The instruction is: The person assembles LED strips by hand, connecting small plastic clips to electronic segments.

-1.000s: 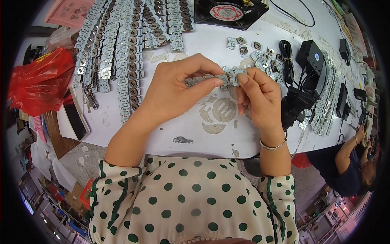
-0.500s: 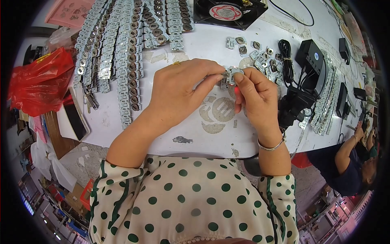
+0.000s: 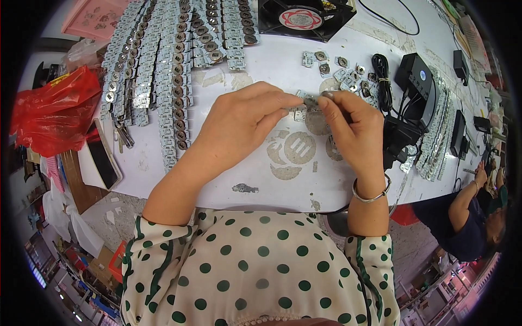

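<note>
Board [image 3: 310, 101]: up at the fingertips, upper middle of frame, a bit right of centre, over the white table [image 3: 217, 193]. Mostly hidden by fingers, so can't make out its full shape.

Left hand [image 3: 234, 119]: comes in from lower left, index tip at the board's left end, thumb just below it. Narrow gap; can't tell if it's actually gripping.

Right hand [image 3: 356, 127]: from lower right, thumb and index pinched tight on the board's right end. Metal bracelet [image 3: 371, 199] on that wrist.

Around: board strips [image 3: 179, 70] with round dark parts, upper left. Fan [image 3: 307, 19] top centre. Loose boards [image 3: 353, 81] upper right, just beyond right hand. Coiled cable [image 3: 383, 81] and black box [image 3: 416, 87] beside them. Red bag [image 3: 54, 111] far left. Co-worker [image 3: 462, 231] at right edge.
</note>
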